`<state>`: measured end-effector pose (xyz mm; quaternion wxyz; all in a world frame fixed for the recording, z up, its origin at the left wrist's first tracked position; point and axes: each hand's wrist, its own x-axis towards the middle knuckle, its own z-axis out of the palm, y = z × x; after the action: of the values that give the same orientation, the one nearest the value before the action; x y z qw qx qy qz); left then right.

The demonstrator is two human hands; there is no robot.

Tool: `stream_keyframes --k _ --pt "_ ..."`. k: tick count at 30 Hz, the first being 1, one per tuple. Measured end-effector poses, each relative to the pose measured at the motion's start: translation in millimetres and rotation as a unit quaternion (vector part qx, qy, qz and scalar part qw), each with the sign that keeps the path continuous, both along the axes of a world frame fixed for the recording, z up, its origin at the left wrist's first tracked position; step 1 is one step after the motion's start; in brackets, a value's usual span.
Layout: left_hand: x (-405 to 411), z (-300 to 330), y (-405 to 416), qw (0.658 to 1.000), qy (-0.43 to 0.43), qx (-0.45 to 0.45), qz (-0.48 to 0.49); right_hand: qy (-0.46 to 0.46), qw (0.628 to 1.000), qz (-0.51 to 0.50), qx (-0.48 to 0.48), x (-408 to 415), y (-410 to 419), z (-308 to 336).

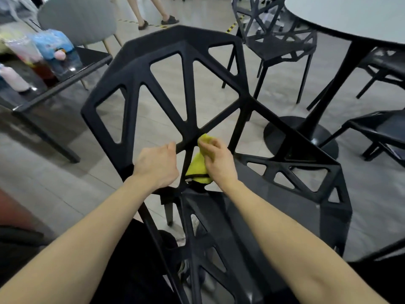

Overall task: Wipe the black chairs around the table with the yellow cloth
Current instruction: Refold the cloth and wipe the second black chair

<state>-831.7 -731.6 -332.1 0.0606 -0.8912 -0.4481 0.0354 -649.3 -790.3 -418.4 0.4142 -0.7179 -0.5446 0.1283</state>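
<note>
My left hand grips a slanted bar of the black chair right in front of me, fingers curled round it. My right hand is clamped on the yellow cloth, pressing it against the strut where the bars of the backrest meet; the cloth hangs down between my two hands. At two o'clock stands the round surface on its black foot, with more black chairs around it. At ten o'clock a dark side surface carries bottles and bags.
</note>
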Motion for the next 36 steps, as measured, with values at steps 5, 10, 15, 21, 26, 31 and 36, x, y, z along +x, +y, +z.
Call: stream_keyframes --k 5,10,15,21,26,31,36 --pt "3.4 2.8 2.7 0.999 0.014 -0.023 0.016 0.037 0.988 -0.122 -0.082 49.7 -13.1 3.8" --pt "3.9 6.3 4.0 0.999 0.014 -0.037 0.026 0.094 0.994 0.010 0.058 -29.2 -12.2 33.8" --pt "4.6 7.3 1.8 0.999 0.024 -0.021 0.011 -0.047 0.973 0.192 -0.117 -35.5 -54.6 2.7" --pt "4.2 2.8 -2.4 1.000 0.015 -0.001 0.023 0.058 0.990 -0.107 -0.066 32.7 -65.9 34.0" --pt "27.0 -23.7 -30.1 0.987 0.029 0.064 -0.143 -0.087 0.978 -0.181 -0.049 69.6 -45.9 30.4" --pt "99.4 -54.5 -20.4 0.982 0.082 0.090 -0.148 -0.318 0.925 0.033 -0.207 67.0 -38.4 -26.3" --pt "132.1 -60.9 4.1 0.977 0.163 0.090 -0.106 -0.388 0.891 -0.044 -0.232 151.4 -112.0 -16.9"
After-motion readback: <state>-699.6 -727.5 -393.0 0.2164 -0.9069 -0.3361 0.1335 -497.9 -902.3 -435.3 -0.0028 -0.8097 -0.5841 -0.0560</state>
